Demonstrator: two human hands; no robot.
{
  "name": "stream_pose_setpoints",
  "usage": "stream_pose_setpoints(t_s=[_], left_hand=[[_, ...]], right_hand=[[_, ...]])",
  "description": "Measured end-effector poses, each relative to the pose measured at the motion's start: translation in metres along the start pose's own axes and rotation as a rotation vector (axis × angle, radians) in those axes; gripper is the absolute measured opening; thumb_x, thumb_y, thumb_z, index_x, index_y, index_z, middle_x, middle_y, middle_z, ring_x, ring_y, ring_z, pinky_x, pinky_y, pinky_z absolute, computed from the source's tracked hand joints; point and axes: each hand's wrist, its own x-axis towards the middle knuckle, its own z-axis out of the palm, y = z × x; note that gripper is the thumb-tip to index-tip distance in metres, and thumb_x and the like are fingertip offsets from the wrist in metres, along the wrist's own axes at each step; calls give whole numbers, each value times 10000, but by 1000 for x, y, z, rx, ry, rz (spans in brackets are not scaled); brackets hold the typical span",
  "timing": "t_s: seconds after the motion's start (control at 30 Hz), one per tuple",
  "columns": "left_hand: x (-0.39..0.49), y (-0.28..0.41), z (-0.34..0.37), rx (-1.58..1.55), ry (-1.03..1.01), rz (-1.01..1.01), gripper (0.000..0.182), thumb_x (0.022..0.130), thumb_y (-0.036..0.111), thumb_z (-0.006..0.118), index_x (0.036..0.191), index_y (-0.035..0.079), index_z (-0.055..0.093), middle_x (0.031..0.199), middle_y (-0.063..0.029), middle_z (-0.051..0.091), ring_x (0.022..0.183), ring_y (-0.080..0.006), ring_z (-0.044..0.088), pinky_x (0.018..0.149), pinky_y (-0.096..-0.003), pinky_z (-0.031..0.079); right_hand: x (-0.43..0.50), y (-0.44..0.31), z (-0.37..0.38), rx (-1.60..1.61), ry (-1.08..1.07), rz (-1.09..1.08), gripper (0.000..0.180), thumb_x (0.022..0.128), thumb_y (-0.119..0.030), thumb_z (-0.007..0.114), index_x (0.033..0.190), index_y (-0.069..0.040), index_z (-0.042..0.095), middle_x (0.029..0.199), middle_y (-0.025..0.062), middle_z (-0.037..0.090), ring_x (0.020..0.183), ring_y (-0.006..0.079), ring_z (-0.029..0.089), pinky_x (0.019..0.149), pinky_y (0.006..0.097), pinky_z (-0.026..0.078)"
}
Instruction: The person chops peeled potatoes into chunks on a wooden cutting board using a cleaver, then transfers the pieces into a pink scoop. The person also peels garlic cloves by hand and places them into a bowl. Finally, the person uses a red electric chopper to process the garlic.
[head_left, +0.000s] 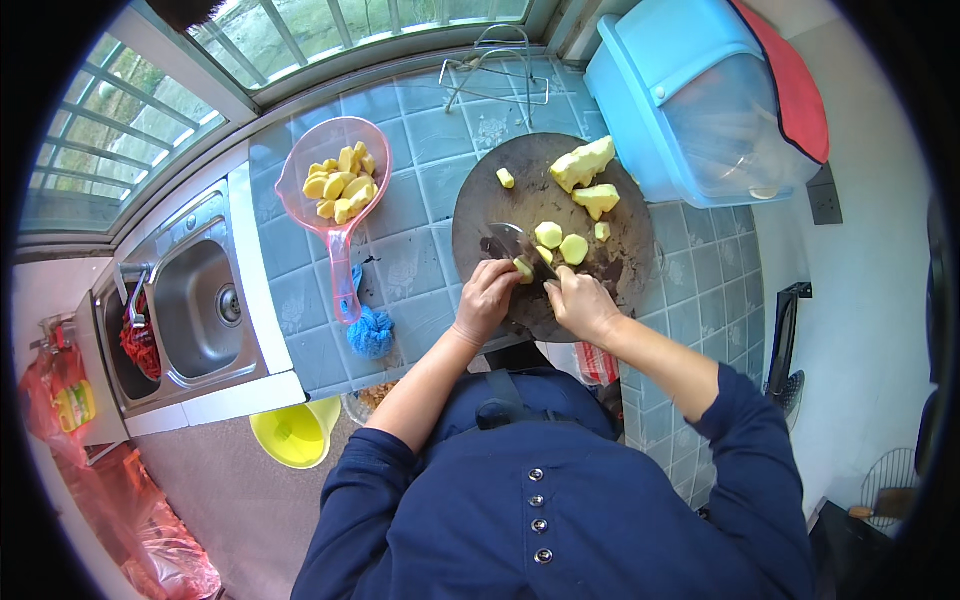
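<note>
On a round, dark cutting board (484, 180), my left hand (489, 294) holds a small piece of peeled ginger (524, 268) in its fingertips. My right hand (587, 305) grips a kitchen knife (517, 244), its blade close against that piece; the handle is hidden in my fist. Round pale yellow slices (574, 250) lie just beyond the blade. Two larger peeled chunks (583, 163) rest at the board's upper right, with small bits nearby. Left of the board, a pink translucent ladle (346, 274) holds many cut yellow pieces (341, 184).
A blue mesh scrubber (370, 332) lies by the ladle's handle. At the left is a steel sink (196, 300). A wire rack (499, 67) stands behind the board, and a light-blue lidded box (637, 90) at the upper right. Below the counter edge is a yellow-green container (294, 435).
</note>
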Motion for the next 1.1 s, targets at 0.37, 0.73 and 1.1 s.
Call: stream_pose_setpoints(t_s=[0.37, 0.73, 1.1], left_hand=[[16, 8, 5, -8, -47, -196, 202, 805, -47, 646, 993, 18, 609, 1040, -132, 560, 835, -281, 599, 736, -343, 507], [63, -5, 1, 146, -333, -209, 249, 809, 65, 708, 1045, 39, 634, 1073, -107, 555, 861, -217, 569, 723, -299, 504], [81, 25, 39, 229, -380, -259, 568, 687, 220, 816, 1147, 31, 541, 1233, -167, 526, 1160, -362, 490, 986, -432, 424]], right_hand=[[-18, 43, -42, 116, 248, -175, 173, 901, -172, 591, 872, -15, 524, 679, 205, 620, 680, 415, 624, 583, 482, 490], [-52, 121, -47, -97, 599, -441, 190, 668, -88, 691, 771, -148, 543, 660, 13, 550, 573, 202, 614, 499, 327, 480], [-57, 128, -51, 273, 241, -80, 173, 910, -182, 534, 1018, -55, 578, 838, 176, 681, 757, 380, 661, 657, 495, 523]])
